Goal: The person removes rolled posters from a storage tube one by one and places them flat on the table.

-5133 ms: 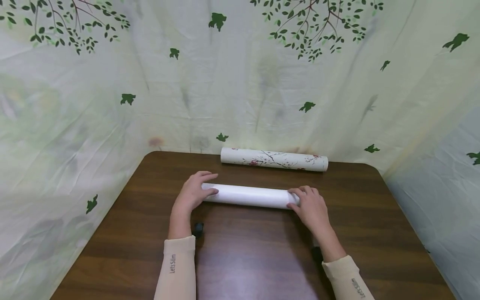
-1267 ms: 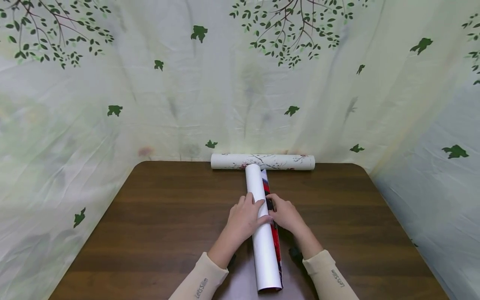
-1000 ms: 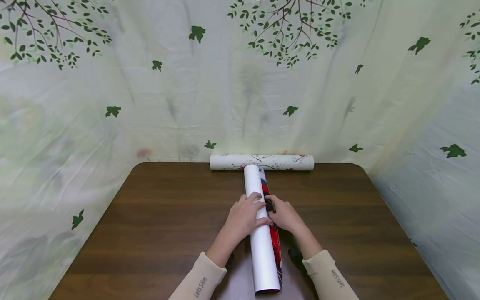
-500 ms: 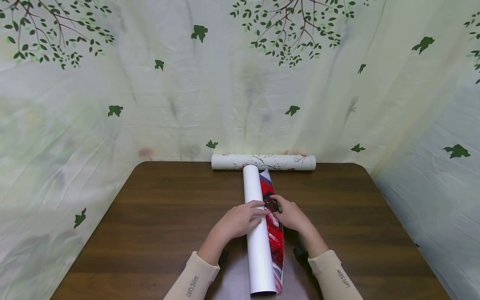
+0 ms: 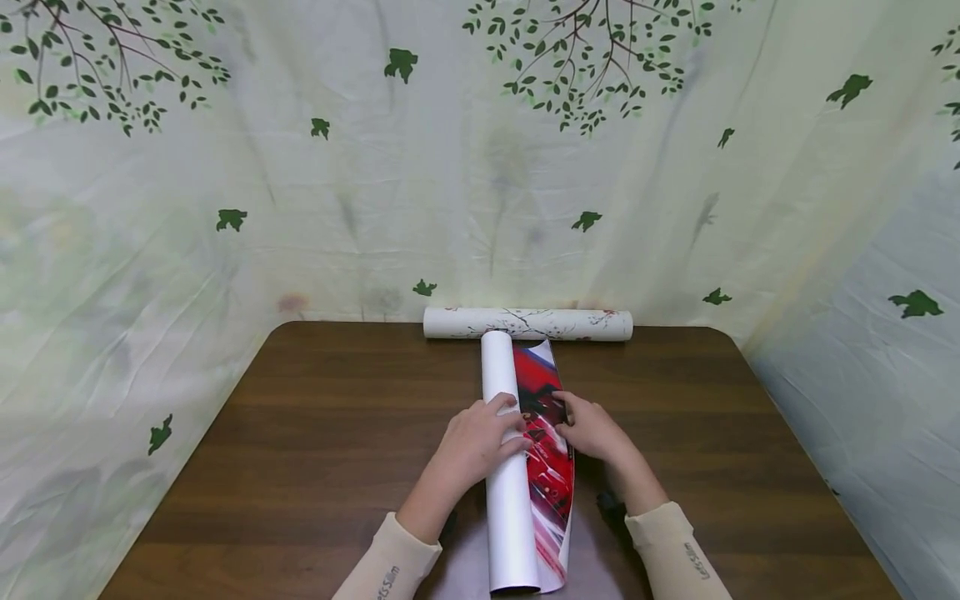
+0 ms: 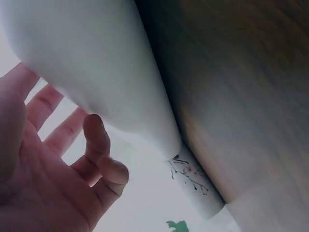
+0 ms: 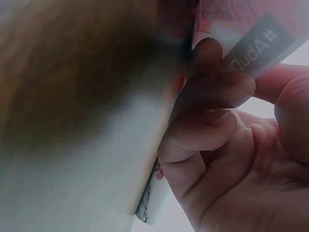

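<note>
A white-backed poster point(image 5: 510, 525) lies lengthwise on the table, mostly rolled up. Along its right side a strip of the printed face point(image 5: 551, 479) shows, red, black and white. My left hand point(image 5: 476, 442) rests on top of the roll with its fingers spread across it. In the left wrist view, the fingertips touch the white roll point(image 6: 111, 63), and the other fingers bend loosely beside it. My right hand point(image 5: 596, 429) pinches the poster's free right edge between thumb and fingers. The right wrist view has this edge point(image 7: 294, 29) with a dark lettered label above the bent fingers.
A second rolled sheet point(image 5: 577, 324), white with a blossom-branch pattern, lies crosswise at the table's back edge, just behind the poster's far end. The brown wooden table point(image 5: 322, 425) meets a leaf-printed curtain point(image 5: 480, 167) at the back.
Five seconds ago the roll lay crosswise with a hand at each end; it now points away from me. Since then the right edge has been drawn rightward, the roll has shifted left, exposing more print.
</note>
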A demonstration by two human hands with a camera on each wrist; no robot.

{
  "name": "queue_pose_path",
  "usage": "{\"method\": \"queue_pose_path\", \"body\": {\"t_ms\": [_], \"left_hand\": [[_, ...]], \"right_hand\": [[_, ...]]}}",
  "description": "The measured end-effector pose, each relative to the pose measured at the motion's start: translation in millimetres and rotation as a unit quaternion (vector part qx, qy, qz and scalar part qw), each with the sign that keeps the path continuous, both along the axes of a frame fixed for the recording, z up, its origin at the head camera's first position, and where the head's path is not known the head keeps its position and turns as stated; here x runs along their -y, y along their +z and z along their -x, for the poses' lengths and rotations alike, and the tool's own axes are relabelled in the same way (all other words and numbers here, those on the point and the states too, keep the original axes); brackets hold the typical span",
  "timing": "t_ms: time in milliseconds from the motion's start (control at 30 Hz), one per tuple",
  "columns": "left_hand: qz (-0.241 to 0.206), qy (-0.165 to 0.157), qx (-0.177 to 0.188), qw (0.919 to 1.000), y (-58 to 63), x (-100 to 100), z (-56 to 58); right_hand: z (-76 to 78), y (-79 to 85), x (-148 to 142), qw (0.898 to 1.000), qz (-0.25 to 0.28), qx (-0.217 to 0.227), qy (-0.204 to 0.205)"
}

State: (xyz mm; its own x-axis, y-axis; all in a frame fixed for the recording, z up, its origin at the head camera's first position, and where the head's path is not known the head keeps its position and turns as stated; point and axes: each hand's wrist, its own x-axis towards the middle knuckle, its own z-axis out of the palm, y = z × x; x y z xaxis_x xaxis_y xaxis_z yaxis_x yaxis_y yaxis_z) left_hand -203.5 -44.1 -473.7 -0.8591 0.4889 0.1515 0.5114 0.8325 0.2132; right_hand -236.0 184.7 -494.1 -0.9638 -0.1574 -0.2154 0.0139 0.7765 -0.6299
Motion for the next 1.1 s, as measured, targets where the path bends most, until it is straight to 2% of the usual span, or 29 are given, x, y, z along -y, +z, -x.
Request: {"method": "queue_pose_path", "body": {"t_ms": [133, 300, 400, 533, 667, 767, 900, 1000, 1100], "left_hand": [[0.000, 0.003, -0.001, 1.0000, -1.5, 0, 0.7], [0.017, 0.008, -0.036, 0.9992, -3.3, 5, 2.3], [0.016, 0.014, -0.043, 0.9988, -3.4, 8, 2.8], [0.014, 0.014, -0.025, 0.9995, -2.2, 13, 2.2], [0.014, -0.015, 0.002, 0.9998, 0.6, 18, 1.7], [-0.001, -0.035, 0.037, 0.9987, 3.7, 22, 1.0], [-0.018, -0.042, 0.077, 0.9960, 6.3, 28, -0.9], [-0.017, -0.046, 0.077, 0.9958, 6.7, 31, -2.2], [-0.014, -0.054, 0.058, 0.9967, 6.2, 34, -3.6]], "right_hand": [[-2.8, 0.2, -6, 1.000, -0.003, 0.007, -0.007], [-5.8, -0.1, -16, 1.000, -0.006, -0.002, -0.006], [-7.8, 1.0, -21, 1.000, -0.007, 0.000, -0.004], [-9.8, 2.5, -27, 1.000, -0.008, 0.007, -0.002], [-11.1, 4.0, -33, 1.000, -0.004, 0.012, -0.002], [-11.1, 4.3, -37, 1.000, -0.002, 0.016, -0.005], [-10.8, 4.9, -43, 1.000, 0.001, 0.026, -0.012], [-10.8, 6.0, -48, 0.999, 0.001, 0.031, -0.012], [-10.5, 7.7, -51, 0.999, -0.002, 0.030, -0.009]]}}
